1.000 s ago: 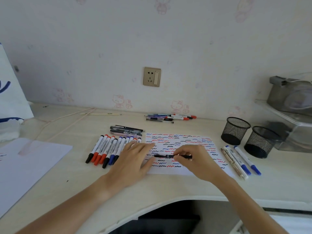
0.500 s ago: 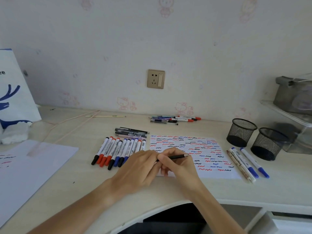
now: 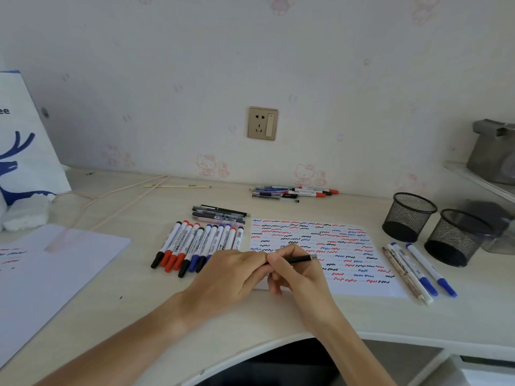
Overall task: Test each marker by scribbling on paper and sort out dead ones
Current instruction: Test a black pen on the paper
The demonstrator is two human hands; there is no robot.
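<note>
A thin black pen [image 3: 299, 259] lies across my right hand [image 3: 296, 270], its metal end pointing right over the scribble paper [image 3: 348, 252]. My left hand [image 3: 231, 274] touches the pen's left end, fingers curled around it; the tip is hidden between the hands. The paper is covered with red, blue and black squiggles. A row of several white markers [image 3: 200, 243] with black, red and blue caps lies just left of the paper, with several dark pens [image 3: 220, 213] behind the row.
Two black mesh cups [image 3: 408, 215] [image 3: 454, 238] stand at the right, with three pens [image 3: 418, 271] lying beside the paper. More pens [image 3: 295, 192] lie by the wall. A white sheet [image 3: 50, 274] and a paper bag [image 3: 25, 151] are at the left.
Both hands have drawn together at the paper's lower left edge. The pen, earlier held flat over the paper, now sits gripped in my right hand with my left hand at its end.
</note>
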